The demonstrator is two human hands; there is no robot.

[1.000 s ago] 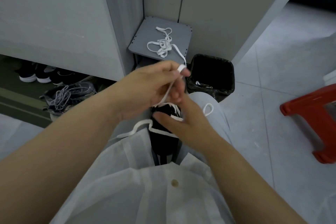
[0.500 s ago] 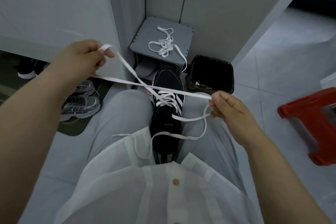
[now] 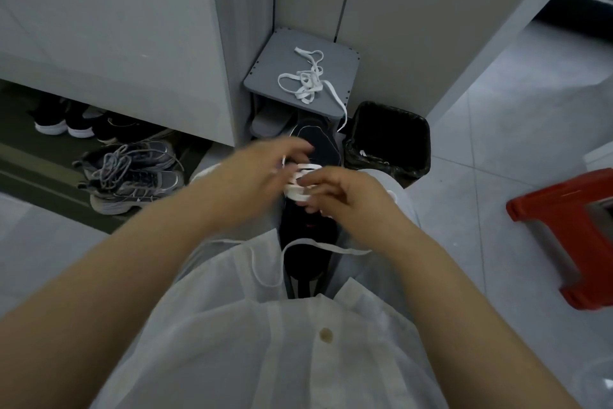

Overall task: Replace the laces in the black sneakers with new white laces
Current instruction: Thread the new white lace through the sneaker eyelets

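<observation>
Black sneaker lay at the centre of the frame between the person's knees, toe toward the top. The right hand pinched the white lace above it with curled fingers. The left hand, just beside, was blurred, and its grip could not be told. A spare lace lay on the grey stool above.
</observation>
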